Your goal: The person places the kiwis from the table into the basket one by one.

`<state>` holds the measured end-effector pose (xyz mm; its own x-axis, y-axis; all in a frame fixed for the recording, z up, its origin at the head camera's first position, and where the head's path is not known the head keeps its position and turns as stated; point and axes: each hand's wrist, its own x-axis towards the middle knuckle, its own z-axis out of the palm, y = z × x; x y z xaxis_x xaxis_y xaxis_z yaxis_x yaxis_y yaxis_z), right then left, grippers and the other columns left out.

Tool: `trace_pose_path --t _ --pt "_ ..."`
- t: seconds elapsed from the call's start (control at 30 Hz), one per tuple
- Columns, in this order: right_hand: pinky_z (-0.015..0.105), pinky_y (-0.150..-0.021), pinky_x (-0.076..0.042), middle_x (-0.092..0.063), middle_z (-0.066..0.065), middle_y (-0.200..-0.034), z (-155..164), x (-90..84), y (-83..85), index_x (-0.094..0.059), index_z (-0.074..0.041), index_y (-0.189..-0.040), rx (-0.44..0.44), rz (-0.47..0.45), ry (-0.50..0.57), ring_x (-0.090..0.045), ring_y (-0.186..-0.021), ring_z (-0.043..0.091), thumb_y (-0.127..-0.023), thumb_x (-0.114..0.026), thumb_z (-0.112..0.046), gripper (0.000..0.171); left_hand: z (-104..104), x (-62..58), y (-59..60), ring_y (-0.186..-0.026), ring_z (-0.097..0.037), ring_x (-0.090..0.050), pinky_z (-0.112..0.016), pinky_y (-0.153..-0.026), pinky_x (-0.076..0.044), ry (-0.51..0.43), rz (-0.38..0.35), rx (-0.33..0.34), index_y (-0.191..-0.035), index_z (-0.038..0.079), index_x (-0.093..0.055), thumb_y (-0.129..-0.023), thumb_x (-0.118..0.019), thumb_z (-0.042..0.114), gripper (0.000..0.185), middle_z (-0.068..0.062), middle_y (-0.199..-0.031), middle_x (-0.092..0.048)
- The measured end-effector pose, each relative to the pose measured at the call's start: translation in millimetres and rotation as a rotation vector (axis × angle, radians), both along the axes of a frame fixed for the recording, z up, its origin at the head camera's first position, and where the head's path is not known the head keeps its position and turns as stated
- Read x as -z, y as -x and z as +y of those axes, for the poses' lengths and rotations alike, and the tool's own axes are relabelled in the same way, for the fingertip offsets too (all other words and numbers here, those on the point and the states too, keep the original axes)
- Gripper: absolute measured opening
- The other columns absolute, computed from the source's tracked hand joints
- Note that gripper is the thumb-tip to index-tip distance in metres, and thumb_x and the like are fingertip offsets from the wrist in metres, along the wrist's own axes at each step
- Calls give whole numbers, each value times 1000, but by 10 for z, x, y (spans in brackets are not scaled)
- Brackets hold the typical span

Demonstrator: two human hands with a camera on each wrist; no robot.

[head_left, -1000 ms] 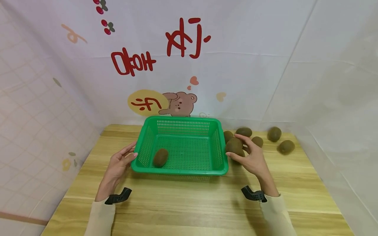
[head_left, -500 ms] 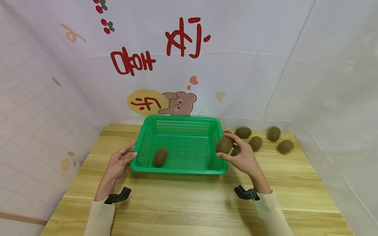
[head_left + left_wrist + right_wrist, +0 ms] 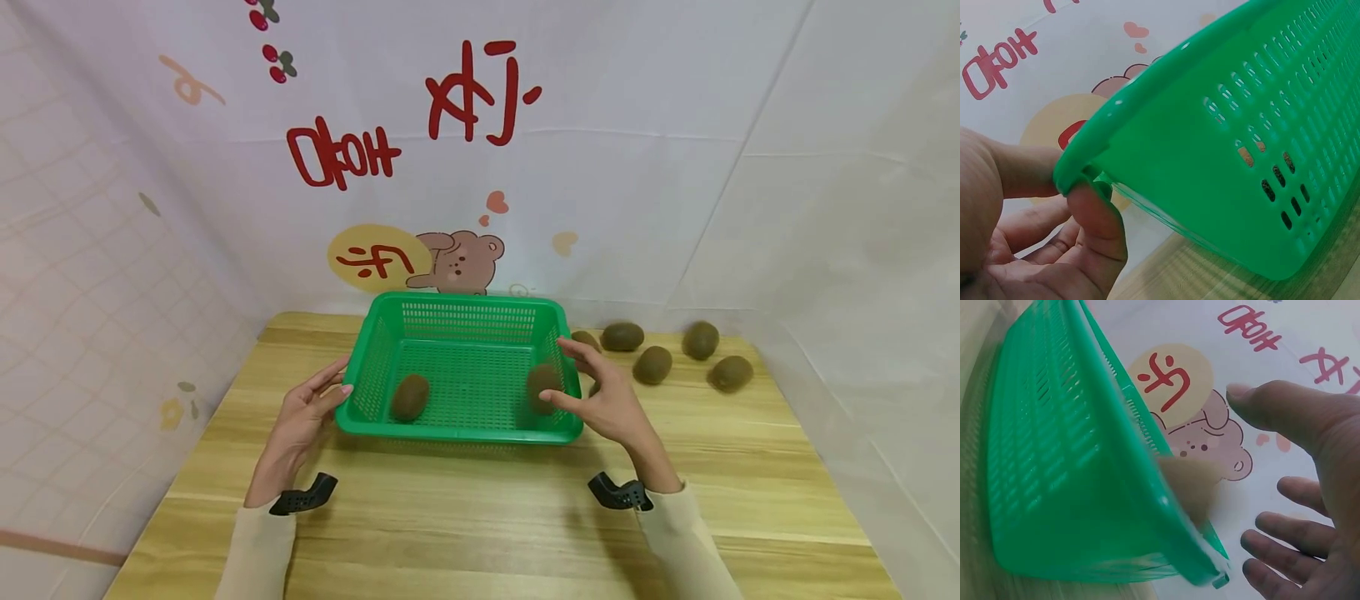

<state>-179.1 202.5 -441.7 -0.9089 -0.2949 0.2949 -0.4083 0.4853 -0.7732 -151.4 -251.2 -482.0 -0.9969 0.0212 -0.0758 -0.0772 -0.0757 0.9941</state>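
A green plastic basket [image 3: 457, 435] stands on the wooden table. My left hand [image 3: 303, 412] pinches its left rim between thumb and fingers, as the left wrist view also shows around the rim [image 3: 1119, 103]. One brown kiwi [image 3: 410, 397] lies inside at the left. Over the right wall my right hand [image 3: 611, 404] is spread, thumb and fingers apart. A second kiwi [image 3: 543, 385] is just inside that wall, by the thumb. In the right wrist view this kiwi [image 3: 1191, 481] is blurred at the rim, apart from the fingers.
Several more kiwis lie on the table right of the basket, among them one at the back [image 3: 622, 337], one nearer [image 3: 652, 365] and one far right [image 3: 730, 373]. Others are partly hidden behind my right hand. A printed white cloth [image 3: 630, 192] hangs behind the table.
My right hand has moved left with a kiwi from beside the basket to over its right wall and let it go inside. The left hand keeps its grip on the rim.
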Motion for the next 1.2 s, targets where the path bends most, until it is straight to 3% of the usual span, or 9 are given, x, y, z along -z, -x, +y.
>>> trace_pose_path --t 0.13,0.23,0.43,0.57,0.77,0.97,1.2 --pt "59 -105 -50 -53 15 -152 22 0 -9 -47 -20 -155 21 -17 -24 -59 -130 40 -84 -87 -33 83 6 0 7 -84 0 -66 -14 -68 -54 0 2 -7 -157 3 -39 -100 -69 14 65 4 -121 -60" --pt "60 -103 -49 -51 10 -155 35 -10 -15 -46 -20 -156 36 -11 -45 -59 -129 39 -82 -88 -35 86 6 -3 10 -88 0 -66 -15 -72 -55 -2 -2 -14 -157 3 -40 -100 -69 13 65 4 -121 -60" --pt "68 -116 -34 -37 6 -165 81 -4 -4 -41 -27 -158 40 9 -69 -36 -151 36 -80 -90 -36 91 7 -12 9 -90 1 -64 -14 -73 -55 2 -23 -18 -158 2 -39 -100 -69 13 66 6 -121 -58" --pt "70 -118 -29 -32 4 -168 124 19 11 -35 -36 -159 43 28 -85 -29 -155 34 -79 -90 -35 97 4 -9 7 -90 0 -64 -14 -73 -55 -2 -31 -17 -158 3 -39 -100 -68 13 65 6 -121 -58" --pt "70 -118 -28 -32 0 -168 227 53 29 -30 -35 -162 72 52 -80 -26 -156 34 -78 -92 -33 104 7 -5 10 -88 -1 -66 -15 -71 -56 -10 -22 -4 -158 4 -39 -100 -68 13 65 6 -121 -58" --pt "72 -117 -26 -24 0 -170 342 104 47 -25 -37 -162 108 15 -80 -23 -157 35 -79 -91 -34 107 13 -13 4 -88 0 -65 -14 -71 -55 12 -38 -16 -158 5 -40 -101 -68 14 64 7 -120 -58" --pt "74 -116 -25 -23 6 -171 470 170 81 -21 -37 -163 167 -13 -91 -21 -157 39 -81 -89 -37 107 13 -6 3 -87 0 -66 -14 -71 -56 -17 -17 -5 -158 2 -38 -101 -67 12 65 7 -120 -58"
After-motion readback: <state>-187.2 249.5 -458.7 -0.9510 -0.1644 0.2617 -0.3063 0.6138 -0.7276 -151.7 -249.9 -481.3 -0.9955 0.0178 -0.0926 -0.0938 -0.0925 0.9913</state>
